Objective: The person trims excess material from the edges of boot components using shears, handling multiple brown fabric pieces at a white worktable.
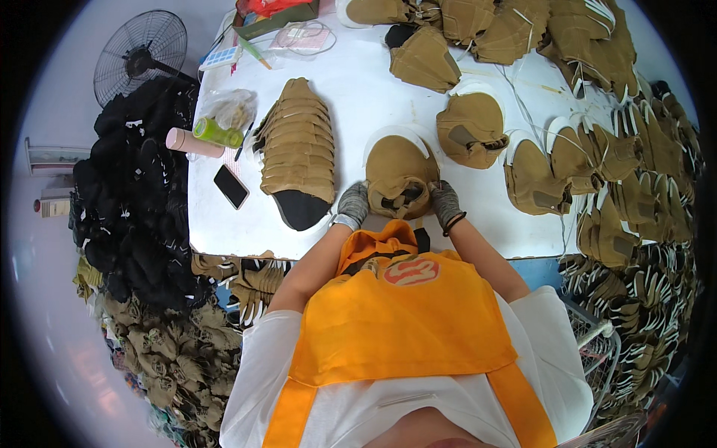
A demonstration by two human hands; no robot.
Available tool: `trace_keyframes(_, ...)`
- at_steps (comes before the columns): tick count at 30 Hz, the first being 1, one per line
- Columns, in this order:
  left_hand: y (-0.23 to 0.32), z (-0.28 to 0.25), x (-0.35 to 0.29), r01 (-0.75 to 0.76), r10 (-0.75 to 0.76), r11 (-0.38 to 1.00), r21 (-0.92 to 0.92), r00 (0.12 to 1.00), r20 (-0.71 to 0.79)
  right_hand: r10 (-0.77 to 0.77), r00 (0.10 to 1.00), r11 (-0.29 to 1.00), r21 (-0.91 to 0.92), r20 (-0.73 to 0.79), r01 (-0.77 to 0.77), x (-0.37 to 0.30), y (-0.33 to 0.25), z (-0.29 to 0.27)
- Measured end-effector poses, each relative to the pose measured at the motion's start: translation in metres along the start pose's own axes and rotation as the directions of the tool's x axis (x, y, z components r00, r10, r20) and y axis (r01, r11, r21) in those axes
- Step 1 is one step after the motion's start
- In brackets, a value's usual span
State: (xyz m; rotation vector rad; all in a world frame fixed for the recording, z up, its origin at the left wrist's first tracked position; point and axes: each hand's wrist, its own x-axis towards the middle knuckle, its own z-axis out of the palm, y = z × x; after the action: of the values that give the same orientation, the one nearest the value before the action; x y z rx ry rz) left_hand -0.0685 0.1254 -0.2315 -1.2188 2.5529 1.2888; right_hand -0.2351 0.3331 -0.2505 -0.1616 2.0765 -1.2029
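A rounded brown sewn piece (399, 163) lies on the white table in front of me. A white curved band runs round its far edge, and its near end is gathered round a dark opening. Whether it is a shoe upper or a cap I cannot make out. My left hand (353, 203), in a grey glove, grips its near left edge. On the opposite side my right hand (446, 201), also gloved and with a dark band at the wrist, holds the near right edge. The fingertips are partly hidden. Left of it lies an overlapping stack of brown pieces (299, 145) with a black near end.
More brown pieces (472, 127) cover the table's far and right sides. A phone (231, 187), pink bottle (194, 142) and green bottle (218, 133) sit at left. Black piles (134, 201) and a fan (140, 60) stand beyond the left edge; brown heaps (635, 313) line the right.
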Motion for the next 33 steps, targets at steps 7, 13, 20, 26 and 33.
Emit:
trace_keyframes(7,0.089,-0.043,-0.039,-0.125,0.147,0.747,-0.653,0.989,-0.02,0.028,0.993,0.92,0.391,-0.116,0.02,-0.063,-0.064,-0.015)
trace_keyframes(13,0.13,-0.048,-0.046,-0.377,0.409,0.913,-0.158,0.836,0.365,-0.472,0.869,0.878,0.169,0.146,0.448,-0.088,-0.103,-0.021)
trace_keyframes(20,0.125,-0.035,-0.036,-0.399,0.396,0.914,-0.074,0.836,0.38,-0.433,0.877,0.867,0.363,0.207,0.342,-0.09,-0.112,-0.019)
trace_keyframes(26,0.13,-0.037,-0.034,-0.569,0.467,0.806,0.163,0.78,0.417,-0.447,0.88,0.858,0.356,0.163,0.37,-0.091,-0.102,-0.011)
trace_keyframes(33,0.11,-0.031,-0.033,-0.319,0.393,0.918,-0.237,0.819,0.418,-0.409,0.905,0.857,0.389,0.118,0.337,-0.074,-0.079,-0.013)
